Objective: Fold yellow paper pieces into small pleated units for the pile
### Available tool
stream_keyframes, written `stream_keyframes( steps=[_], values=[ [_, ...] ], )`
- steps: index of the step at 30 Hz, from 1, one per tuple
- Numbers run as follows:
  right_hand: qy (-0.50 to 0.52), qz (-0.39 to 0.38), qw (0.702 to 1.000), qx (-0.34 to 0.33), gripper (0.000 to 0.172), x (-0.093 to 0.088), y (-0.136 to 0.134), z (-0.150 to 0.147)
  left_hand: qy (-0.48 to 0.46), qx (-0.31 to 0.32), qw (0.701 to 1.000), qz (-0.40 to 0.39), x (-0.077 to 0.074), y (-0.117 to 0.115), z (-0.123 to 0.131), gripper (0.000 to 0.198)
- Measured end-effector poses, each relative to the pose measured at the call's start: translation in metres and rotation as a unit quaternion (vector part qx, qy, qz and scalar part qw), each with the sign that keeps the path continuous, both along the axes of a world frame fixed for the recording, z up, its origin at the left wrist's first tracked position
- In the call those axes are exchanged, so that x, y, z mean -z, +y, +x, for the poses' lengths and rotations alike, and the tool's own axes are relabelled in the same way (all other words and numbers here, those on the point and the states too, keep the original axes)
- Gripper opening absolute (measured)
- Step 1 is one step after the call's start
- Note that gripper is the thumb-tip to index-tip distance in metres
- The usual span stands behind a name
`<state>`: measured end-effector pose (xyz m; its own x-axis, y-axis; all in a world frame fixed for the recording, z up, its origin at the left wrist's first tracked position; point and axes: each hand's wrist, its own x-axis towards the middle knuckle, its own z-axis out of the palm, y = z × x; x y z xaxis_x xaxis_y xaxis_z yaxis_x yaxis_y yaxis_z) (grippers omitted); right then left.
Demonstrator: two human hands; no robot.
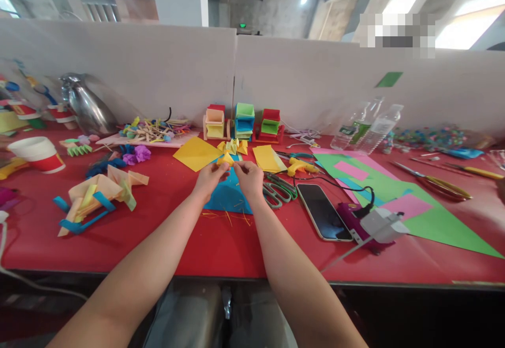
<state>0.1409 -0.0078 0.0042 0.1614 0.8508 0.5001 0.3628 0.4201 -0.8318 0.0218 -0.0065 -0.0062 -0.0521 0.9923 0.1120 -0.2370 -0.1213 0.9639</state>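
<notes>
My left hand (211, 179) and my right hand (249, 177) meet over a blue sheet of paper (223, 198). Between their fingertips is a small folded piece of yellow paper (226, 159), pinched by the left fingers. The right thumb and fingers are closed at its right edge; whether they grip it is too small to tell. Just behind stand folded yellow paper pieces (233, 147). A yellow square sheet (196, 153) lies to the left, and a stack of yellow paper (268, 158) to the right. Thin yellow scraps (228, 218) are scattered along the blue sheet's near edge.
Right of my hands lie green-handled scissors (279, 191), a yellow glue gun (302, 167) and a phone (324, 212). Colourful paper boxes (244, 119) stand behind. At left are a folded-paper model (97, 195) and paper cups (39, 154). Plastic bottles (381, 127) stand by the partition.
</notes>
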Motion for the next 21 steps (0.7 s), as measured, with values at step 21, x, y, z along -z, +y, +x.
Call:
stream_keyframes(
  steps=[21],
  values=[
    [-0.017,0.004,0.999,-0.039,0.021,-0.007,0.023,0.006,-0.069,0.006,0.995,-0.076,-0.018,0.002,-0.005,0.045]
  ],
)
